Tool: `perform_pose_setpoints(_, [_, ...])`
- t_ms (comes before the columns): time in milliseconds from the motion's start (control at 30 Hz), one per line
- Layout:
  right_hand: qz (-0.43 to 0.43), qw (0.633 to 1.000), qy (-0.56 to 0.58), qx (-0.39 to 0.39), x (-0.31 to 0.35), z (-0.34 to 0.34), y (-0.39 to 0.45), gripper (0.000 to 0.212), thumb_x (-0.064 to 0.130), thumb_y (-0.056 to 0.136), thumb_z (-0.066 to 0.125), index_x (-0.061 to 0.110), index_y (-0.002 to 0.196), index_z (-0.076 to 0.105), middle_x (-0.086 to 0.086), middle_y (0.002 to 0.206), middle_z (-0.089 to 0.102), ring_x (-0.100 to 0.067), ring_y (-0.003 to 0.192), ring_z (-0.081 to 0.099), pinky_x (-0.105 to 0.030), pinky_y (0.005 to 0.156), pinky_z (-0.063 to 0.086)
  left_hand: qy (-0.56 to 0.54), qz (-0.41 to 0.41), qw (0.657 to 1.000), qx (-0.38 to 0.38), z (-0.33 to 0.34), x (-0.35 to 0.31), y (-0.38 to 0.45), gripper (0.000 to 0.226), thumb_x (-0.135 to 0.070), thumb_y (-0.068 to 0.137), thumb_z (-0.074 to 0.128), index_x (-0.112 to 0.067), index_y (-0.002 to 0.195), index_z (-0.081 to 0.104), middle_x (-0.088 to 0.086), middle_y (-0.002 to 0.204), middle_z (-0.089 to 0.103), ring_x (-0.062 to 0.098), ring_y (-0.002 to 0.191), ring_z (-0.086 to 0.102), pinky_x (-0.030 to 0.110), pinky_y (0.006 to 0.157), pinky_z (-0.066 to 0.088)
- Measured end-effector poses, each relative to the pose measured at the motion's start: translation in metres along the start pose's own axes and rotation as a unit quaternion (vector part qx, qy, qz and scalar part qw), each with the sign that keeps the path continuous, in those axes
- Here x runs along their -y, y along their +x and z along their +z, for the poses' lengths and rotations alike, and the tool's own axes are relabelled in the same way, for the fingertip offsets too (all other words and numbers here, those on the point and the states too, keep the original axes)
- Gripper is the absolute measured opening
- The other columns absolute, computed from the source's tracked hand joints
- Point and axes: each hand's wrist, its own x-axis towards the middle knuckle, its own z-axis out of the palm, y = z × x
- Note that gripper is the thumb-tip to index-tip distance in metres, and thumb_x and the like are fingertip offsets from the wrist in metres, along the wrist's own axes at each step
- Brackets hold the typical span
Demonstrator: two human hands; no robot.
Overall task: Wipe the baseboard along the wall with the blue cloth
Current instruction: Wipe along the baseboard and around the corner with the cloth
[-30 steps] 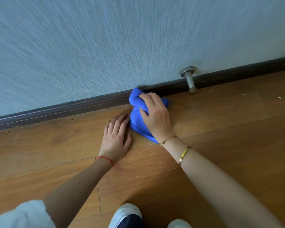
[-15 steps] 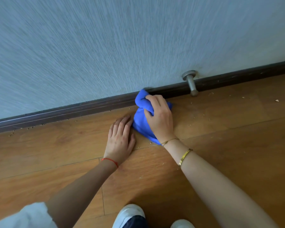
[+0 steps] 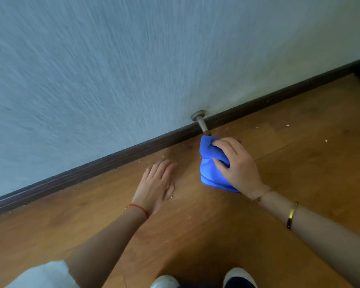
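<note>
Right hand [image 3: 239, 165] fingers [image 3: 221, 144] clenched round the bunched blue cloth [image 3: 209, 173], right of frame centre. Cloth top edge sits just below the door stop [image 3: 201, 123], near the baseboard [image 3: 133, 149] but apparently not on it. Baseboard lies up-frame of the fingers, long axis running lower left to upper right. Right hand is the nearer one. Left hand [image 3: 156, 185] flat on the floor [image 3: 299, 142], fingers relaxed, holding nothing. Crumbs dot the floor along the baseboard.
</note>
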Motion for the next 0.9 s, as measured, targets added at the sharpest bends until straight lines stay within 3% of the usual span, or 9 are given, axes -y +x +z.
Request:
perform_pose_setpoints(167, [0.062,0.997,-0.034,-0.015,-0.047,-0.032,0.013,0.034,0.007,0.087,0.066,0.005,0.120,0.059,-0.010,0.116,0.058,-0.026,0.107,0.057,-0.037,0.089,0.051,-0.022,0.046,0.998,0.021,-0.001,-0.023,0.032,0.049,-0.036,0.100,0.039,-0.009,0.138,0.053,0.012,0.135,0.059,0.029,0.123,0.057,0.043,0.102,0.048])
perform_pose_setpoints(333, [0.057,0.998,-0.020,-0.013,-0.089,-0.011,0.029,0.036,0.006,0.085,0.068,0.005,0.120,0.058,-0.011,0.114,0.057,-0.026,0.106,0.057,-0.034,0.089,0.050,-0.022,0.045,0.998,0.034,0.024,-0.042,0.062,0.053,-0.039,0.097,0.039,-0.013,0.143,0.048,0.008,0.139,0.056,0.026,0.123,0.054,0.038,0.100,0.044])
perform_pose_setpoints(533, [0.001,1.000,-0.013,-0.007,-0.109,0.041,0.048,0.041,0.008,0.080,0.061,0.008,0.120,0.054,-0.013,0.112,0.056,-0.032,0.100,0.058,-0.040,0.089,0.050,-0.005,-0.029,0.999,0.027,0.055,-0.056,0.087,0.056,-0.038,0.099,0.038,-0.014,0.149,0.043,0.007,0.145,0.050,0.027,0.122,0.052,0.039,0.098,0.047])
perform_pose_setpoints(633, [-0.017,0.999,-0.002,-0.028,-0.121,0.052,0.044,0.039,0.008,0.083,0.057,0.009,0.121,0.055,-0.014,0.114,0.057,-0.033,0.099,0.057,-0.042,0.091,0.050,0.007,-0.057,0.998,0.016,0.062,-0.059,0.092,0.057,-0.036,0.097,0.041,-0.013,0.148,0.044,0.010,0.145,0.050,0.030,0.125,0.052,0.042,0.105,0.042])
perform_pose_setpoints(700, [0.018,0.998,0.008,-0.064,-0.140,0.047,0.040,0.037,0.003,0.083,0.060,0.007,0.119,0.059,-0.014,0.114,0.059,-0.033,0.101,0.058,-0.041,0.091,0.051,0.013,-0.067,0.998,0.006,0.064,-0.061,0.094,0.056,-0.036,0.097,0.042,-0.013,0.148,0.044,0.011,0.145,0.049,0.031,0.128,0.050,0.043,0.109,0.036])
perform_pose_setpoints(800, [0.153,0.979,0.041,-0.129,-0.174,0.028,0.044,0.039,-0.005,0.078,0.068,0.004,0.116,0.062,-0.014,0.114,0.057,-0.032,0.105,0.057,-0.042,0.091,0.051,0.020,-0.073,0.997,0.012,0.062,-0.067,0.094,0.055,-0.037,0.100,0.038,-0.013,0.149,0.043,0.011,0.149,0.047,0.030,0.133,0.048,0.045,0.110,0.038])
perform_pose_setpoints(900, [0.157,0.976,0.058,-0.141,-0.184,0.022,0.049,0.037,-0.004,0.079,0.067,0.002,0.115,0.061,-0.016,0.113,0.057,-0.031,0.105,0.057,-0.040,0.092,0.050,0.037,-0.067,0.997,0.030,0.060,-0.074,0.096,0.056,-0.037,0.100,0.039,-0.013,0.150,0.042,0.010,0.150,0.046,0.030,0.133,0.048,0.044,0.108,0.042])
